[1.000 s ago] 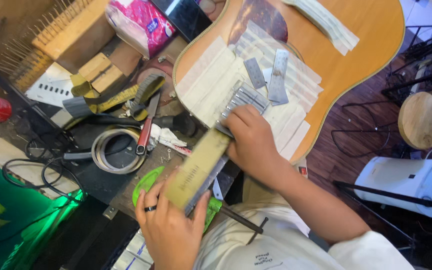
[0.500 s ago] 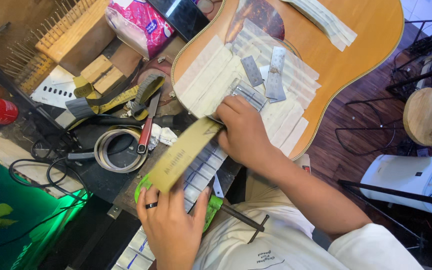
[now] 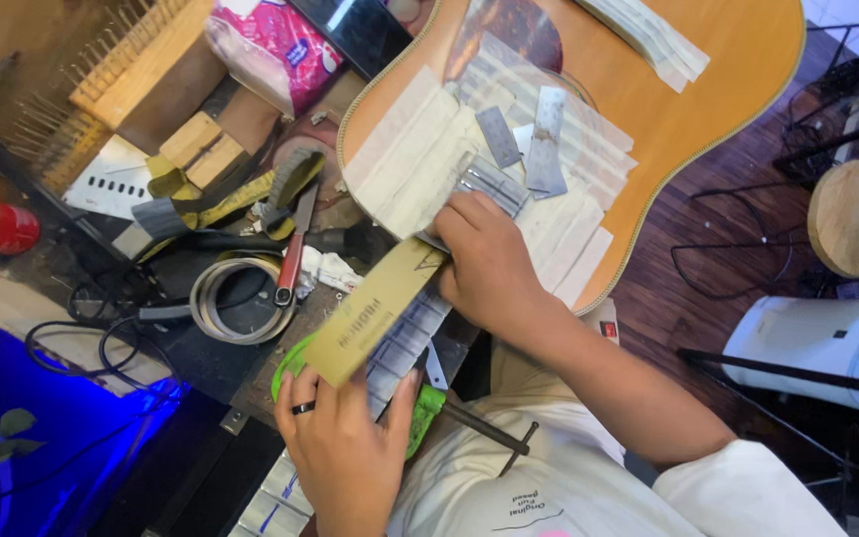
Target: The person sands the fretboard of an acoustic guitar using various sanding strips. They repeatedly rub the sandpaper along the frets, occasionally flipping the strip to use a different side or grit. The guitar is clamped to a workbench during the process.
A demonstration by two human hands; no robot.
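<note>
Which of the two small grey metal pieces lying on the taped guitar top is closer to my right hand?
The darker, shorter grey piece, lying left of the longer pale one, is closer to your right hand.

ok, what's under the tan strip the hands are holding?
Under the tan strip, held by the left hand and right hand, lies a long grey metal ridged piece. Its middle is covered; a green tool shows beneath.

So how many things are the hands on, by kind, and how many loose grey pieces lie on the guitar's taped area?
Tan strip in both hands: 1
Grey ridged strip under it: 1
Loose grey pieces: 2
Guitar: 1
Total: 5
</note>
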